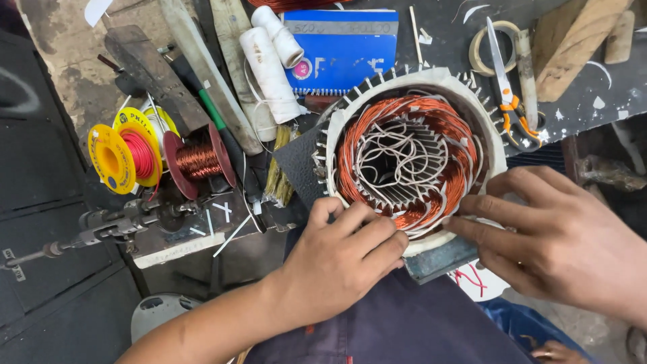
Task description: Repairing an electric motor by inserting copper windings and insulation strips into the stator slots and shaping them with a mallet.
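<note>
Left hand (340, 259): fingers curled, pressing the motor stator (411, 155) near rim.
Right hand (559, 239): fingers extended, open, touching copper windings (448, 128).

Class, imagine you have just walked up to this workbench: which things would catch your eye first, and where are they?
The round motor stator at centre, packed with bright copper windings, stands out first. The left hand and right hand press on its near rim. At left sit a yellow spool of red wire and a dark red spool of copper wire.

Bright even daylight, soft shadows, sharp centre, slight wide-angle bending at edges
</note>
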